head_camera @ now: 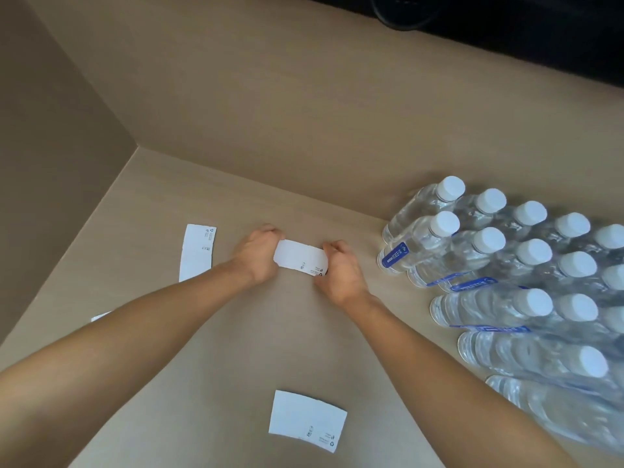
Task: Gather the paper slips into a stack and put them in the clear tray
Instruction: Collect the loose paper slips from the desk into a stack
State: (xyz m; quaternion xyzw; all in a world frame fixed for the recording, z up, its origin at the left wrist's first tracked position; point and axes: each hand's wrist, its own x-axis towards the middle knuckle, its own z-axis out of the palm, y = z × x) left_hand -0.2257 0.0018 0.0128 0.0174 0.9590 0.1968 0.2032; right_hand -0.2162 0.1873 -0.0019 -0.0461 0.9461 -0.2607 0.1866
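Note:
Between my two hands I hold a white paper slip (299,257) with small black print, just above the beige table (209,332). My left hand (258,253) grips its left end and my right hand (339,268) grips its right end. Another slip (197,251) lies flat to the left of my left hand. One more slip (306,421) lies near the front edge, between my forearms. A corner of a further slip (101,315) peeks out from under my left forearm. No clear tray is in view.
Several rows of clear water bottles (506,282) with white caps and blue labels fill the right side of the table. Beige walls (236,113) close the table at the back and left. A dark surface with a black cable (405,18) lies at the top right.

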